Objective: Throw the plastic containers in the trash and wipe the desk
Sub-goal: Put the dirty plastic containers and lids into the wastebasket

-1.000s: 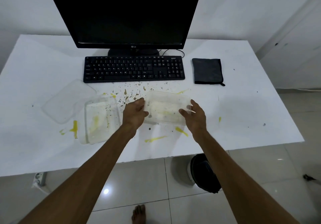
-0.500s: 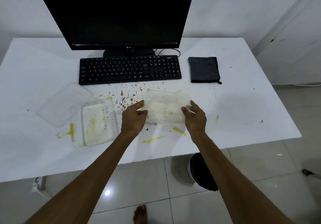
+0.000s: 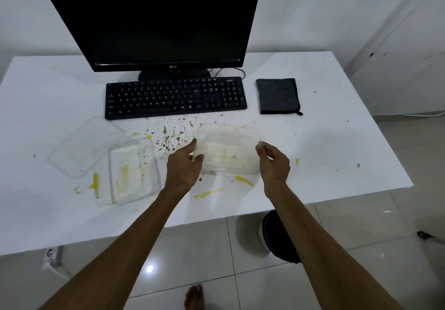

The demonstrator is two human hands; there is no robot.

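Note:
A clear plastic container (image 3: 228, 150), smeared yellow inside, is held between both hands just above the white desk (image 3: 337, 141). My left hand (image 3: 184, 165) grips its left edge with thumb and fingers. My right hand (image 3: 274, 163) pinches its right rim. A second dirty clear container (image 3: 133, 172) lies on the desk to the left, and a clear lid (image 3: 84, 146) lies further left. Yellow smears and brown crumbs (image 3: 173, 138) cover the desk's middle. A folded dark cloth (image 3: 278, 95) lies at the back right. The trash bin (image 3: 277, 237) stands on the floor under the desk's front edge.
A black keyboard (image 3: 175, 96) and a black monitor (image 3: 156, 20) stand at the back of the desk. A power strip (image 3: 51, 256) hangs below the desk's left front. A bare foot (image 3: 193, 297) stands on the tiled floor.
Both hands have closed more firmly on the right container and tilted it slightly off the desk. The view has shifted a little; the other things have not moved.

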